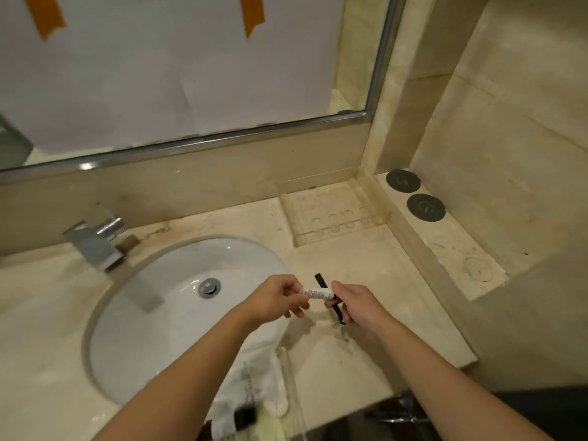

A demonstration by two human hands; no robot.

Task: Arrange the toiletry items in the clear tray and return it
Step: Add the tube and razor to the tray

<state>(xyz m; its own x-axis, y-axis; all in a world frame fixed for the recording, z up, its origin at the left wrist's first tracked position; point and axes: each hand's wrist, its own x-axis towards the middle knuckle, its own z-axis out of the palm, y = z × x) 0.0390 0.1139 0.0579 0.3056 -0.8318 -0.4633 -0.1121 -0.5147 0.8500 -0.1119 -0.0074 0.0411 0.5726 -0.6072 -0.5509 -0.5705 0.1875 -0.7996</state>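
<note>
My left hand (278, 302) pinches the left end of a small white tube (317, 293) with printed text, held level above the counter just right of the sink. My right hand (354, 308) touches the tube's right end and grips a thin dark blue stick-like item (322, 281), possibly a razor, whose blue end pokes out below the fingers. A clear tray (334, 214) with round dimples in its floor sits against the back wall at the right. Near the front edge a second clear tray rim (294, 386) shows, with white wrapped packets (254, 377) partly hidden under my left forearm.
A white oval sink (178, 313) with a metal drain and a chrome tap (95, 243) fills the left of the beige stone counter. A mirror covered with white paper hangs behind. Two dark round discs (413, 194) lie on a raised ledge at the right.
</note>
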